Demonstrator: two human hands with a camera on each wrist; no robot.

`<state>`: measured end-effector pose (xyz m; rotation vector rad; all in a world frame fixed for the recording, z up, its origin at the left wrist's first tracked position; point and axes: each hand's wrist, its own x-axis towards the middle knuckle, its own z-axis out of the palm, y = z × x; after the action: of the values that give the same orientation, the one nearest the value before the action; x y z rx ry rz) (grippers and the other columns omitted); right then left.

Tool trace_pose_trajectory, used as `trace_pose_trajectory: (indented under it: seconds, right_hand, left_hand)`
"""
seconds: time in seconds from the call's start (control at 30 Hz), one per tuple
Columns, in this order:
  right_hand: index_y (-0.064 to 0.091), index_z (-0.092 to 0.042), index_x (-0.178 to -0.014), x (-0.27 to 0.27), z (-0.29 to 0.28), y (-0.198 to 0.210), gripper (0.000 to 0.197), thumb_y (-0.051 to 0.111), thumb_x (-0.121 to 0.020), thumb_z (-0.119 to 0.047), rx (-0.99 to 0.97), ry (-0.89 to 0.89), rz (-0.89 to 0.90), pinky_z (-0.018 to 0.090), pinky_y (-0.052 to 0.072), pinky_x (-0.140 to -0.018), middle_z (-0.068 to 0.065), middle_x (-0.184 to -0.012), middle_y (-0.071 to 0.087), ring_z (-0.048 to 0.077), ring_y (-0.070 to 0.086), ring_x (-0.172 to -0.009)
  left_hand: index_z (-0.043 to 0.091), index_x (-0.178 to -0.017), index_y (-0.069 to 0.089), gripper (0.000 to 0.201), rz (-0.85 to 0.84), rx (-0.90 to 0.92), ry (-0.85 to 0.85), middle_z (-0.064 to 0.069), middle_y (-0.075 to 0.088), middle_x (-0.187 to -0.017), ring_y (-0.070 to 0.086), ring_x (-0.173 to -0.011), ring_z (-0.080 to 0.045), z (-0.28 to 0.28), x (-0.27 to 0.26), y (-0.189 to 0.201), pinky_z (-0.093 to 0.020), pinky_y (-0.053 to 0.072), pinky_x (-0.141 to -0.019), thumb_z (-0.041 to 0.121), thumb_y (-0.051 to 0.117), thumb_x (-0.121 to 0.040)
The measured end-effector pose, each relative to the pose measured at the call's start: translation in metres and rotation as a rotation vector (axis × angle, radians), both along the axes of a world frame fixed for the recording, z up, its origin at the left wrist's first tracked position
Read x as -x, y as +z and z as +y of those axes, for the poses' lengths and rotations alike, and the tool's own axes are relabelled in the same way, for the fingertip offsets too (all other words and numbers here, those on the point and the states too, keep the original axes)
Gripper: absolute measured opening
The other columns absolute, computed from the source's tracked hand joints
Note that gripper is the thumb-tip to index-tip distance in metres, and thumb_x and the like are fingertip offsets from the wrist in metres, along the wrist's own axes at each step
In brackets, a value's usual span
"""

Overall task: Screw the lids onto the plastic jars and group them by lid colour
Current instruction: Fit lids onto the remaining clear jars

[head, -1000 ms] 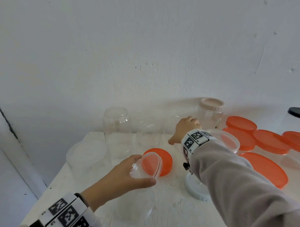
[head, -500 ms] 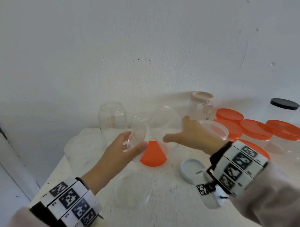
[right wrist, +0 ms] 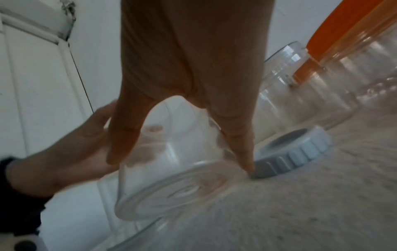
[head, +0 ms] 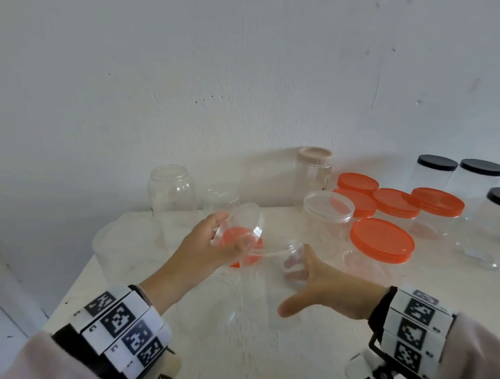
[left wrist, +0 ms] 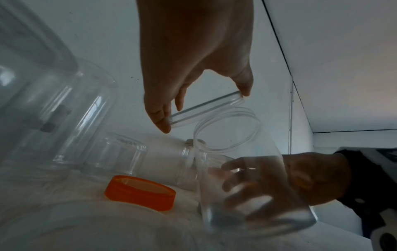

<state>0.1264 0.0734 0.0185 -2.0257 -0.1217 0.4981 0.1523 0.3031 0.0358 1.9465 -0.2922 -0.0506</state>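
Left hand holds a clear lid beside the open jar gripped by the right hand.

The left hand (head: pixel 210 244) pinches a clear lid (head: pixel 239 225) by its rim between thumb and fingertips, tilted, just above the mouth of a clear jar (left wrist: pixel 247 178). The right hand (head: pixel 324 288) wraps that jar, fingers spread round its wall and thumb on the near side; the jar is tilted over the white table (head: pixel 294 355) and looks empty. An orange lid (left wrist: pixel 139 193) lies on the table behind it, and a pale blue lid (right wrist: pixel 300 149) lies beside the right fingertip. Further back stand open empty jars, a beige-lidded jar (head: pixel 314 174) with a small label too blurred to read, a group of orange-lidded jars (head: pixel 383 242), and black-lidded jars (head: pixel 436 170) at the far right.
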Motion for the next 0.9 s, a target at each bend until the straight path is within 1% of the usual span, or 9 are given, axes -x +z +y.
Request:
trace_pose_trajectory:
  seconds: [0.1, 0.17, 0.23, 0.3, 0.43, 0.5, 0.6, 0.83, 0.9]
  right_hand:
    - [0.028, -0.029, -0.131, 0.001, -0.005, -0.006, 0.102, 0.092, -0.053, -0.016, -0.028, -0.009, -0.007, 0.040, 0.041, -0.108, -0.004, -0.137, 0.038, 0.012, 0.039, -0.132]
    - [0.021, -0.035, -0.137, -0.001, -0.007, -0.009, 0.111, 0.091, -0.055, -0.012, -0.034, -0.002, -0.028, 0.040, 0.037, -0.111, -0.001, -0.140, 0.036, 0.014, 0.034, -0.136]
    - [0.017, -0.038, -0.138, -0.002, -0.009, -0.012, 0.112, 0.090, -0.058, -0.008, -0.039, 0.026, -0.040, 0.034, 0.037, -0.110, -0.005, -0.139, 0.037, 0.016, 0.034, -0.136]
    - [0.017, -0.039, -0.138, -0.002, -0.009, -0.013, 0.109, 0.088, -0.062, -0.005, -0.044, 0.037, -0.045, 0.025, 0.040, -0.102, -0.011, -0.139, 0.036, 0.015, 0.035, -0.135]
    - [0.026, -0.038, -0.139, -0.003, -0.011, -0.010, 0.103, 0.089, -0.062, -0.012, -0.105, 0.023, -0.074, 0.033, 0.039, -0.107, -0.012, -0.143, 0.039, 0.014, 0.037, -0.134]
    - [0.031, -0.046, -0.127, -0.003, -0.013, -0.008, 0.090, 0.087, -0.066, -0.011, -0.105, 0.029, -0.085, 0.022, 0.040, -0.100, -0.020, -0.135, 0.041, 0.004, 0.038, -0.129]
    - [0.032, -0.049, -0.119, -0.003, -0.013, -0.008, 0.083, 0.086, -0.068, -0.012, -0.090, 0.029, -0.103, 0.012, 0.042, -0.085, -0.028, -0.128, 0.042, -0.006, 0.040, -0.120]
    - [0.029, -0.041, -0.134, -0.002, -0.013, -0.010, 0.093, 0.087, -0.067, -0.014, -0.081, 0.011, -0.118, 0.024, 0.041, -0.101, -0.020, -0.137, 0.038, 0.006, 0.036, -0.130]
    - [0.028, -0.038, -0.135, -0.001, -0.012, -0.009, 0.093, 0.087, -0.067, -0.013, -0.077, 0.010, -0.107, 0.023, 0.042, -0.099, -0.018, -0.137, 0.038, 0.006, 0.037, -0.129]
  left_hand:
    - [0.036, -0.134, 0.045, 0.100, -0.006, -0.042, -0.025, 0.023, 0.054, -0.127, 0.051, -0.118, 0.003, -0.005, -0.001, -0.002, -0.026, 0.045, -0.099, 0.078, 0.066, -0.046]
    - [0.034, -0.139, 0.042, 0.108, -0.011, -0.069, -0.045, 0.015, 0.050, -0.135, 0.048, -0.125, -0.006, -0.009, 0.001, 0.001, -0.036, 0.041, -0.107, 0.079, 0.067, -0.045]
    - [0.035, -0.141, 0.040, 0.109, -0.041, -0.115, -0.071, 0.017, 0.045, -0.139, 0.043, -0.127, -0.003, -0.013, 0.003, 0.004, -0.031, 0.038, -0.107, 0.081, 0.065, -0.045]
    - [0.035, -0.143, 0.037, 0.111, -0.083, -0.180, -0.104, 0.022, 0.038, -0.140, 0.038, -0.125, 0.003, -0.019, 0.005, 0.007, -0.020, 0.034, -0.098, 0.083, 0.063, -0.046]
    - [0.034, -0.145, 0.033, 0.108, -0.138, -0.329, -0.163, 0.023, 0.032, -0.135, 0.035, -0.121, 0.006, -0.029, 0.006, 0.009, -0.008, 0.029, -0.087, 0.081, 0.067, -0.054]
    - [0.033, -0.145, 0.033, 0.107, -0.140, -0.371, -0.187, 0.025, 0.030, -0.132, 0.035, -0.121, 0.006, -0.035, 0.006, 0.009, -0.004, 0.028, -0.082, 0.077, 0.066, -0.054]
    - [0.031, -0.146, 0.032, 0.100, -0.149, -0.428, -0.214, 0.025, 0.027, -0.131, 0.034, -0.121, 0.005, -0.041, 0.007, 0.006, -0.005, 0.028, -0.083, 0.071, 0.070, -0.063]
    - [0.029, -0.150, 0.023, 0.103, -0.151, -0.474, -0.224, 0.019, 0.023, -0.146, 0.030, -0.123, 0.002, -0.045, 0.004, 0.002, -0.018, 0.028, -0.097, 0.067, 0.071, -0.067]
    - [0.031, -0.150, 0.021, 0.106, -0.135, -0.458, -0.224, 0.018, 0.023, -0.148, 0.029, -0.125, 0.003, -0.044, 0.003, 0.000, -0.019, 0.028, -0.098, 0.068, 0.072, -0.064]
